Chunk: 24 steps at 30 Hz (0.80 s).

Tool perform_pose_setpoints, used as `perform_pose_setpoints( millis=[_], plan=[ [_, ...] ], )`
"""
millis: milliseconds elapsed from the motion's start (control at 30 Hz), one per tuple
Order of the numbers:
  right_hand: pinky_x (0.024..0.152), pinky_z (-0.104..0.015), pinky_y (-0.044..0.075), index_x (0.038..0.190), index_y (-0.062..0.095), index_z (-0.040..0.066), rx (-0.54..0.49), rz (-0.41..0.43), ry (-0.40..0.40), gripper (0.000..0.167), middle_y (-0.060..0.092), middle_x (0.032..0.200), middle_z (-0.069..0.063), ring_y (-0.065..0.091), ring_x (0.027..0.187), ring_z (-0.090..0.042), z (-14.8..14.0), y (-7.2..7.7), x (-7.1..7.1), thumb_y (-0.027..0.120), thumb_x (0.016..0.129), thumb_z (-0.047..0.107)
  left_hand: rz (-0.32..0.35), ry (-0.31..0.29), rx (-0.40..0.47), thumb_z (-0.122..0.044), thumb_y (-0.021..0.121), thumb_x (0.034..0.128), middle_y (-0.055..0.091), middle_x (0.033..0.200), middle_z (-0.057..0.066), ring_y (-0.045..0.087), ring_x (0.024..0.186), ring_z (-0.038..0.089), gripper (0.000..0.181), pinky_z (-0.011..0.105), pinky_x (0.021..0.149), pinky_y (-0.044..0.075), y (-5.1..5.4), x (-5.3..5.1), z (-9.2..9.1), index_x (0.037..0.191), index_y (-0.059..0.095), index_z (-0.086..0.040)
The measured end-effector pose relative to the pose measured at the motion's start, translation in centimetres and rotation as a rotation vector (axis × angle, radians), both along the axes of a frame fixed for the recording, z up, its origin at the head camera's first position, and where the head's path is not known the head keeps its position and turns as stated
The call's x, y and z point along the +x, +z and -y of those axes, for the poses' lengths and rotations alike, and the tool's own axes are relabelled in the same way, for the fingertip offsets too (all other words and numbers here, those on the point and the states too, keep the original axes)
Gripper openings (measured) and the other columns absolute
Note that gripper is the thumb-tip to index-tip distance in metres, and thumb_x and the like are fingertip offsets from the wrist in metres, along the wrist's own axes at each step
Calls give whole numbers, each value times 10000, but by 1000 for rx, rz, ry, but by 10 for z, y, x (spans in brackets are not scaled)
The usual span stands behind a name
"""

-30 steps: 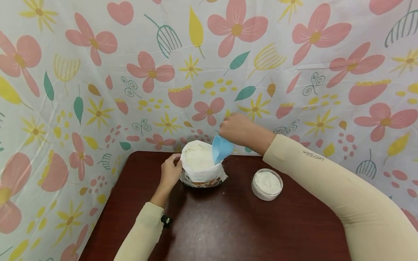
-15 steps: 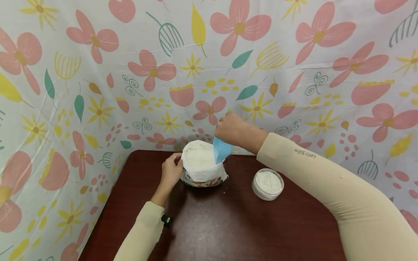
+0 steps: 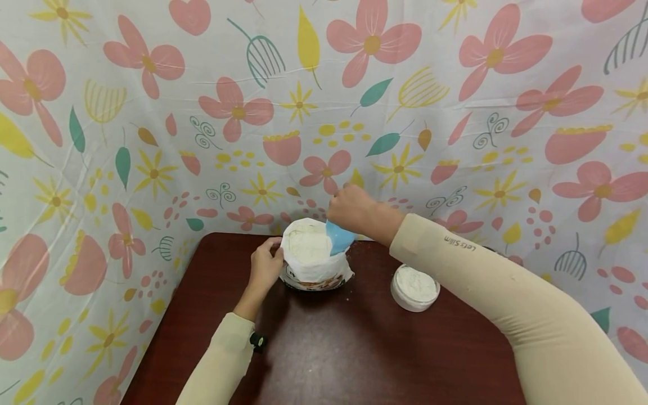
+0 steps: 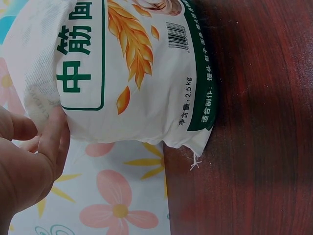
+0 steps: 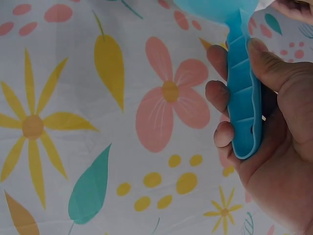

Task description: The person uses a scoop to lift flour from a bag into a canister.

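Observation:
A white flour bag point(image 3: 316, 272) stands with its top folded open near the back of the table, white flour point(image 3: 306, 242) filling it almost to the rim. My left hand point(image 3: 265, 264) pinches the bag's folded rim on its left side; the left wrist view shows the thumb and fingers at that edge beside the printed front point(image 4: 132, 58). My right hand point(image 3: 354, 209) grips the ribbed handle of a blue scoop point(image 5: 243, 93), fingers curled round it. The scoop's bowl point(image 3: 339, 239) dips at the bag's right rim, tilted down, its tip against the flour.
A round clear bowl point(image 3: 412, 302) of white flour stands on the dark red table point(image 3: 314, 360), right of the bag and partly behind the right sleeve. A flower-printed cloth point(image 3: 324, 112) hangs close behind the table and along its left side.
My right hand has lowered and shifted slightly left, bringing the scoop further into the bag's opening. The left hand keeps its place on the rim.

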State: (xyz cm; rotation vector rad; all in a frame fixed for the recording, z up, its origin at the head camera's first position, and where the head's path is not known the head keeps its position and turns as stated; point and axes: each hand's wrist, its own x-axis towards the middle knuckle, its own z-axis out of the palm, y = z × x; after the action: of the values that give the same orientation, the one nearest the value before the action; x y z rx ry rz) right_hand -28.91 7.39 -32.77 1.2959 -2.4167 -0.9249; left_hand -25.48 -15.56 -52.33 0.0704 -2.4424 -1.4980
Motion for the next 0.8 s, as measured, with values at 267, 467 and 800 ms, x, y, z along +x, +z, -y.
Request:
perform_pose_setpoints(
  millis=[267, 467, 800],
  plan=[
    [569, -304, 505, 783, 772, 207, -6, 17, 4, 264, 739, 781, -7, 634, 672, -179, 7, -12, -3, 662, 981, 72, 20, -37, 36, -63, 587, 1024, 718, 1107, 159, 710, 857, 251, 249, 254, 657, 629, -4, 0, 1, 1238, 709, -35],
    [577, -302, 524, 797, 772, 223, 15, 34, -18, 235, 728, 787, -7, 641, 702, -180, 13, -19, -5, 684, 980, 106, 10, -39, 36, -71, 589, 1023, 720, 1087, 157, 706, 837, 246, 247, 274, 656, 634, -4, 1, 2, 1235, 711, -38],
    [597, -292, 513, 850, 786, 222, 15, 70, -34, 233, 742, 864, 8, 651, 754, -184, 17, -26, -8, 650, 1007, 118, 11, -34, 24, -59, 592, 1020, 720, 1094, 157, 707, 827, 247, 247, 276, 652, 630, -3, 1, 1, 1236, 711, -36]
  ],
)
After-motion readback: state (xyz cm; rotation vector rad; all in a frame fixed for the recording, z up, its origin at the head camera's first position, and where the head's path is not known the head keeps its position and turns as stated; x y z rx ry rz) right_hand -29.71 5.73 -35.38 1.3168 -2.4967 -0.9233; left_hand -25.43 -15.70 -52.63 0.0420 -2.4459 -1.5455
